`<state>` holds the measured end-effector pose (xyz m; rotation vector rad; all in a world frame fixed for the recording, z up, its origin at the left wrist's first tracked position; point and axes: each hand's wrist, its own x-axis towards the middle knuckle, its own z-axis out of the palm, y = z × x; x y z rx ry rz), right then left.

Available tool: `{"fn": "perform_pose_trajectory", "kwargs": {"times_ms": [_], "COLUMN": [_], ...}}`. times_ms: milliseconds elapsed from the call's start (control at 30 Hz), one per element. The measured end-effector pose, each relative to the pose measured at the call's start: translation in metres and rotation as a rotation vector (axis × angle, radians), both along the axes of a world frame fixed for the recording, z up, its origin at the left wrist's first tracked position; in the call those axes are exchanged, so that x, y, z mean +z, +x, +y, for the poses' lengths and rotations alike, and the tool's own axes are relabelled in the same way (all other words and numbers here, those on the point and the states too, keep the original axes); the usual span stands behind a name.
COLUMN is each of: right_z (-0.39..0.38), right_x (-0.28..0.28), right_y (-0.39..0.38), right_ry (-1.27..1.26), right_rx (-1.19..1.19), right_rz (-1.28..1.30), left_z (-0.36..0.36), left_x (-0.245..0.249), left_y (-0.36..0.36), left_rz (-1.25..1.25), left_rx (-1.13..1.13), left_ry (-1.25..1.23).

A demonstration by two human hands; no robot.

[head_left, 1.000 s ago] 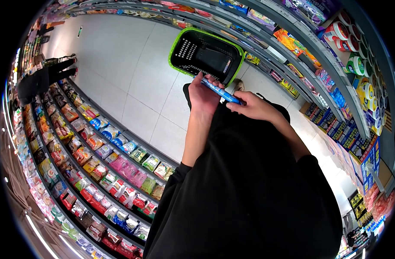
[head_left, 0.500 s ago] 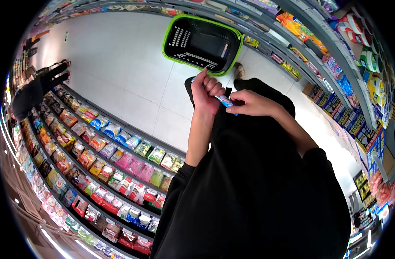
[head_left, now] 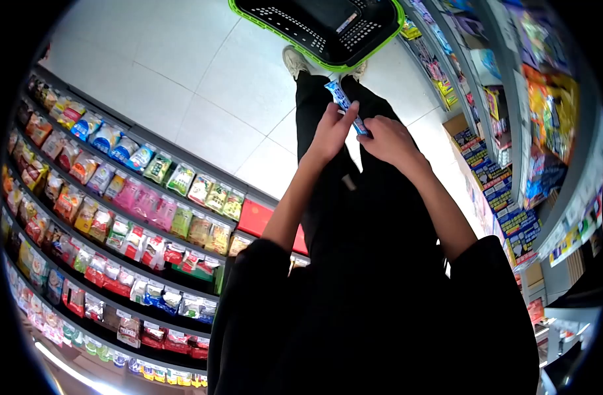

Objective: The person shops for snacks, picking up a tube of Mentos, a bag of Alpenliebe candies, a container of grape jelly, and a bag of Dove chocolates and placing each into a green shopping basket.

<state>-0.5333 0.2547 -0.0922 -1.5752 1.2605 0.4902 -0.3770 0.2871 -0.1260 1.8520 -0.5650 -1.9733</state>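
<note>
A slim blue packet is held out in front of my legs, tilted, with its upper end toward the basket. My left hand is closed on its middle, thumb lying along it. Round its lower end are the fingers of my right hand. Beyond the packet, the black basket with a green rim is partly cut off by the top of the view. A small packet lies inside the basket.
Shelves of bagged snacks curve along the left. More shelves with bright packets stand on the right. Pale floor tiles lie between them. My shoe is just below the basket.
The view has shifted, and the basket now sits higher in it. Both hands have come together on the packet, which shows more of its length. The person at the far left is out of view.
</note>
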Motion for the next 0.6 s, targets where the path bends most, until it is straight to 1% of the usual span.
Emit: {"fn": "perform_pose_trajectory", "kwargs": {"times_ms": [33, 67, 100, 167, 200, 233, 267, 300, 333, 367, 400, 433, 500, 567, 600], "right_z": [-0.007, -0.014, -0.023, -0.041, -0.052, -0.063, -0.08, -0.093, -0.099, -0.107, -0.114, -0.124, -0.134, -0.155, -0.177], "right_x": [-0.02, -0.043, -0.069, -0.128, -0.16, -0.192, -0.218, -0.251, -0.299, -0.337, -0.376, -0.405, -0.515, -0.598, -0.582], "right_y": [0.007, 0.014, 0.021, 0.026, 0.028, 0.025, 0.028, 0.029, 0.025, 0.025, 0.023, 0.019, 0.007, 0.016, 0.04], "right_ry": [0.06, 0.173, 0.23, 0.262, 0.236, 0.152, 0.102, 0.077, 0.037, -0.074, -0.076, 0.022, -0.024, -0.074, 0.048], "right_rx": [-0.001, -0.066, -0.072, -0.113, -0.154, -0.175, -0.212, -0.26, -0.348, -0.376, -0.443, -0.569, -0.648, -0.857, -1.064], "right_rz": [0.03, 0.051, 0.072, 0.066, 0.085, 0.098, 0.154, 0.154, 0.108, 0.079, 0.078, -0.028, 0.0, 0.104, 0.117], "left_z": [0.018, 0.022, 0.024, 0.05, 0.056, 0.062, 0.081, 0.1, 0.106, 0.109, 0.115, 0.114, 0.101, 0.099, 0.091], "left_x": [-0.023, -0.027, -0.034, -0.074, -0.083, -0.093, -0.107, -0.121, -0.131, -0.143, -0.158, -0.168, -0.189, -0.206, -0.207], "left_y": [0.008, 0.02, 0.036, 0.058, 0.07, 0.079, 0.085, 0.088, 0.089, 0.091, 0.093, 0.092, 0.093, 0.107, 0.111], "left_rz": [-0.116, -0.17, -0.233, -0.231, -0.383, -0.518, -0.669, -0.828, -0.839, -0.846, -0.779, -0.766, -1.004, -1.065, -1.028], "left_rx": [-0.061, -0.145, -0.225, -0.102, -0.27, -0.45, -0.613, -0.77, -0.825, -0.884, -0.921, -0.83, -0.717, -0.723, -0.698], "left_ry": [-0.138, -0.176, -0.221, -0.018, 0.046, 0.105, 0.102, 0.097, 0.243, 0.39, 0.483, 0.523, 0.475, 0.34, 0.352]}}
